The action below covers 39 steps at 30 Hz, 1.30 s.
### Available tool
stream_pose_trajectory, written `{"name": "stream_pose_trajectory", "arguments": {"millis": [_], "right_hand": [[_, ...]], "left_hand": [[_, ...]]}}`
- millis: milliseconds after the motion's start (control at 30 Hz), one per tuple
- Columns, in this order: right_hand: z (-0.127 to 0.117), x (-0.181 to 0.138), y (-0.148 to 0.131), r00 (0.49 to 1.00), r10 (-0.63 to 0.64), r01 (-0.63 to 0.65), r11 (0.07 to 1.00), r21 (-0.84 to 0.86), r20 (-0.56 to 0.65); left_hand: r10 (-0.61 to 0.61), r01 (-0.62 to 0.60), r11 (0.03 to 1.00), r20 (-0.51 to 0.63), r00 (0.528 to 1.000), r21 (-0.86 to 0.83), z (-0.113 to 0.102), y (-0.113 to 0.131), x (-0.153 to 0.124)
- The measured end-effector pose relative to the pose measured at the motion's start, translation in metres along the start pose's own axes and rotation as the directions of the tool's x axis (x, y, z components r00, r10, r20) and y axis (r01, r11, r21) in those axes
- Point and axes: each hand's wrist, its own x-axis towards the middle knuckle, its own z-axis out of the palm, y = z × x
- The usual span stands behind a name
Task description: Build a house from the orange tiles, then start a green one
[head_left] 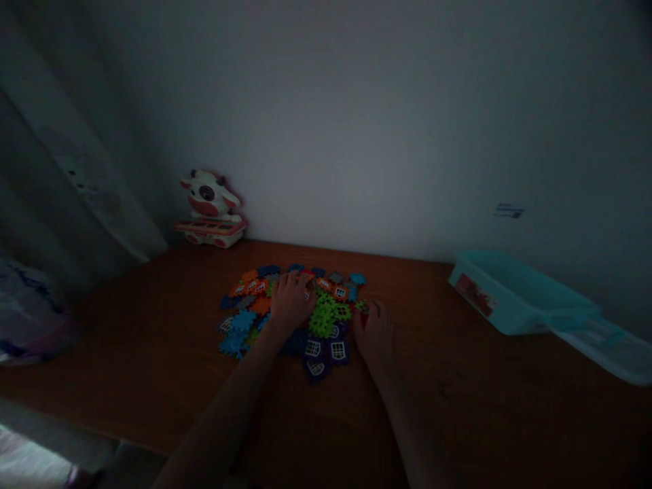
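Note:
A pile of toothed plastic building tiles lies on the wooden table. My left hand (pixel 292 301) reaches over the middle of it, fingers bent down and close together; what they grip is hidden. An orange tile with a white window (pixel 306 295) shows beside its thumb. At the pile's right edge, my right hand (pixel 375 331) curls its fingers round a red tile (pixel 363 318), mostly covered. A small green tile (pixel 361 305) sits by its fingertips. Between my hands lie green tiles (pixel 322 316) and purple window tiles (pixel 337 351). Blue tiles (pixel 239 329) are left of my left wrist.
A light teal plastic box (pixel 514 288) stands at the right, its clear part (pixel 606 346) sticking out toward the front. A cow-shaped toy keyboard (pixel 210 210) is at the back left by the wall. A blurred plastic bag (pixel 33 316) lies on the table's (pixel 147 353) left side.

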Motion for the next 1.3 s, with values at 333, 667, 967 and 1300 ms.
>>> {"name": "stream_pose_trajectory", "arguments": {"millis": [333, 667, 967, 1300], "right_hand": [[-0.017, 0.002, 0.012, 0.955, 0.290, -0.226, 0.851, 0.474, -0.067], [-0.021, 0.010, 0.012, 0.957, 0.240, -0.291, 0.763, 0.577, 0.166], [-0.036, 0.016, 0.040, 0.985, -0.090, 0.032, 0.935, 0.354, 0.148], [-0.032, -0.004, 0.033, 0.851, -0.356, 0.405, 0.913, -0.049, 0.386]], "left_hand": [[0.007, -0.007, 1.000, 0.067, 0.998, 0.011, 0.012, -0.020, -0.024], [0.577, -0.568, 0.708, -0.121, 0.808, -0.420, 0.006, 0.032, -0.048], [0.795, -0.657, 0.560, 0.102, 0.599, -0.505, -0.001, 0.049, -0.056], [0.715, -0.553, 0.683, 0.282, 0.640, -0.477, -0.007, 0.003, -0.035]]}}
